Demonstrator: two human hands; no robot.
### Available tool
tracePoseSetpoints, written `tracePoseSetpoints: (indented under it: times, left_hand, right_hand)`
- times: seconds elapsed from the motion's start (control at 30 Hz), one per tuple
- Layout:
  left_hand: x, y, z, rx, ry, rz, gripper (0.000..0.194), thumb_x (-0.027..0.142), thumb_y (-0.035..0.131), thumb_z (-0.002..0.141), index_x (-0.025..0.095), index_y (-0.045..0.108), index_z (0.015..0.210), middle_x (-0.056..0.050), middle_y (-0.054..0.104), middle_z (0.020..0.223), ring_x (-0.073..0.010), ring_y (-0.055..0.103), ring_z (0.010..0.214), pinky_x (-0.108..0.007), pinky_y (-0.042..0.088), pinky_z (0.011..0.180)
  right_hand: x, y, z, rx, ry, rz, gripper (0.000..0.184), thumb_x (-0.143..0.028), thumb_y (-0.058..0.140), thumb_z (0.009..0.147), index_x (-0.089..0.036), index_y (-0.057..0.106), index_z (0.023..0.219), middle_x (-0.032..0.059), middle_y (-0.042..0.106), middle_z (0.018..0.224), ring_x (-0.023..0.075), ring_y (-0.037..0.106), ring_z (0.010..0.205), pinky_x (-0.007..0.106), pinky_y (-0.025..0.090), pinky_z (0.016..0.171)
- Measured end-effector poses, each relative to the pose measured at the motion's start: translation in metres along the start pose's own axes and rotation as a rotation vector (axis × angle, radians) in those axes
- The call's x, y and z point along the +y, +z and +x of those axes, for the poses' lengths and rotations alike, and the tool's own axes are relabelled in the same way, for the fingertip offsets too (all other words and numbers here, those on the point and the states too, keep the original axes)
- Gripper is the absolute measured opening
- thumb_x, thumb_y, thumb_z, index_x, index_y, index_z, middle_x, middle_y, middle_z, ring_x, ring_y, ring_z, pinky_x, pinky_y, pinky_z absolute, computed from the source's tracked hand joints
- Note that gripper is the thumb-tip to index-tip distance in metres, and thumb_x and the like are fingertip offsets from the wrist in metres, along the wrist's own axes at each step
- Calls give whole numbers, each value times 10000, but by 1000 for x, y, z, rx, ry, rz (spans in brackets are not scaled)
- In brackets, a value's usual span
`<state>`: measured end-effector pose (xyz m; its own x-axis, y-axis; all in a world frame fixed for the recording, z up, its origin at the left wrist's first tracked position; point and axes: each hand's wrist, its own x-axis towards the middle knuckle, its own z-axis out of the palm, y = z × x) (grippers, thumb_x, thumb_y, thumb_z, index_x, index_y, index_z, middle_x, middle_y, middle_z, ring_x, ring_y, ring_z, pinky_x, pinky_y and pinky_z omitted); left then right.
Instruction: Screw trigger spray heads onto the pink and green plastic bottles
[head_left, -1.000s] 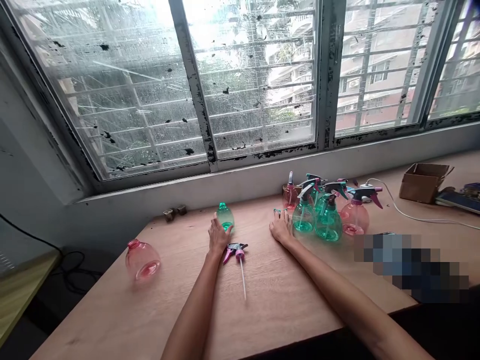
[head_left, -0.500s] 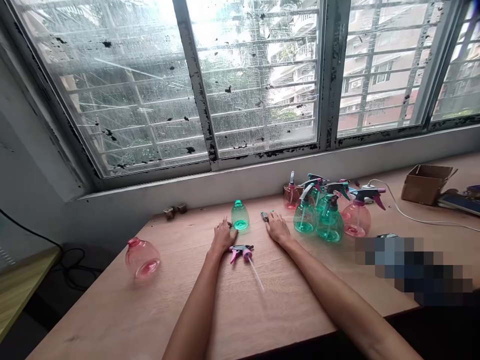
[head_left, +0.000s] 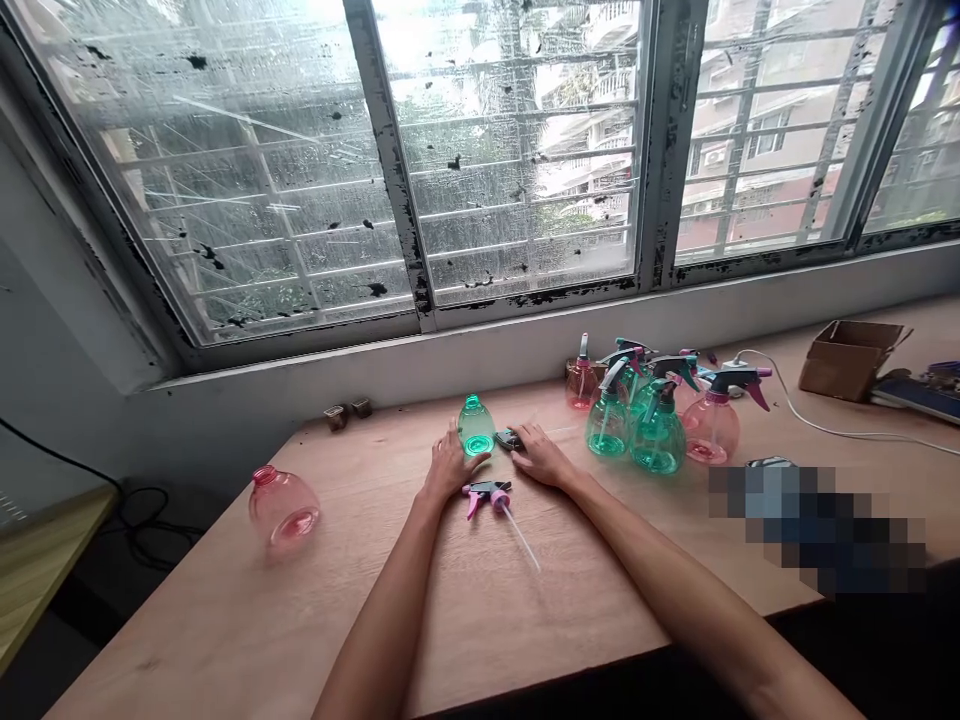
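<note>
A clear green bottle point(head_left: 477, 424) without a spray head stands in front of me. My left hand point(head_left: 448, 466) is at its left side, fingers curved behind and thumb across the lower front. Just right of the bottle, my right hand point(head_left: 541, 456) has its fingers closed on a dark trigger spray head point(head_left: 508, 440), whose thin tube points right behind the hand. Nearer to me, between my forearms, lies a pink and black trigger spray head point(head_left: 490, 494) with a white tube. An open pink bottle point(head_left: 285, 508) sits at the left.
Several assembled green and pink spray bottles point(head_left: 609, 420) cluster to the right. Behind them runs a white cable point(head_left: 814, 422) near a cardboard box point(head_left: 851, 362). Two small brown objects point(head_left: 336, 417) lie by the window wall. A pixelated patch point(head_left: 817, 525) covers something at the right edge.
My right hand has slid left with the dark spray head, up close to the green bottle. My left hand has closed in around the bottle's side. The view has shifted slightly.
</note>
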<state>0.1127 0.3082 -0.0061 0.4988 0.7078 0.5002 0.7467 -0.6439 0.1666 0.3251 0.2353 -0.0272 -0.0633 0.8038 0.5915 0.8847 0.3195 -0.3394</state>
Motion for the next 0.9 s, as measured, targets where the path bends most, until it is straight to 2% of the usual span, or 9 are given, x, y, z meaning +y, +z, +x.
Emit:
tracePoseSetpoints:
  times: [0.2, 0.5, 0.73, 0.9]
  left_hand:
    - [-1, -1, -2, 56, -16, 3, 407, 339, 636, 946, 191, 560, 1317, -110, 559, 1413, -311, 577, 1241, -562, 482, 1025]
    - [4, -10, -7, 199, -85, 5, 410, 342, 631, 948, 190, 550, 1320, -109, 582, 1364, -296, 610, 1178, -527, 526, 967]
    - [4, -15, -9, 264, -53, -17, 431, 334, 637, 944, 196, 534, 1340, -112, 553, 1402, -306, 590, 1207, -537, 517, 981]
    - [4, -13, -9, 271, -21, -14, 420, 327, 638, 945, 195, 544, 1333, -112, 559, 1406, -305, 593, 1213, -541, 515, 989]
  right_hand:
    - [0, 6, 4, 40, 41, 78, 312, -304, 625, 980, -184, 595, 1267, 93, 629, 1289, 264, 655, 1083, 478, 565, 905]
    - [3, 9, 0, -16, 87, 50, 287, -318, 634, 973, -176, 617, 1222, 86, 652, 1238, 249, 669, 1033, 456, 575, 875]
    - [6, 4, 1, 52, 95, 16, 300, -313, 640, 969, -174, 611, 1233, 88, 644, 1253, 258, 661, 1056, 471, 567, 890]
    - [-2, 0, -1, 117, 63, 21, 305, -317, 636, 972, -180, 606, 1242, 89, 640, 1260, 258, 660, 1056, 470, 567, 891]
